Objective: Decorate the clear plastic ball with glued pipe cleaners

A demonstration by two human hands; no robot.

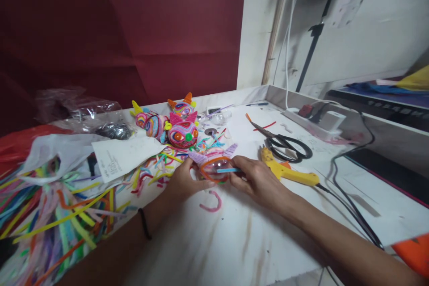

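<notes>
My left hand (186, 178) is closed around the side of a clear plastic ball (214, 166) with an orange fuzzy rim and lilac pointed ears. In the fingers of my right hand (256, 181) is a thin light-blue stick (226, 170), lying across the front of the ball; whether it is a pipe cleaner or a pen I cannot tell. Below the ball, a curved pink pipe cleaner piece (214, 203) rests on the table. Behind it sits a finished-looking animal head (183, 134) covered in coloured pipe cleaners, with orange eyes and a green nose.
A yellow hot glue gun (288, 172) and black-handled scissors (288, 146) lie to the right. Beyond them are a power strip (315, 125) and a dark phone-like slab (392, 174). Bundled pipe cleaners (63, 219), a white paper (125, 156) and plastic bags (83, 109) fill the left.
</notes>
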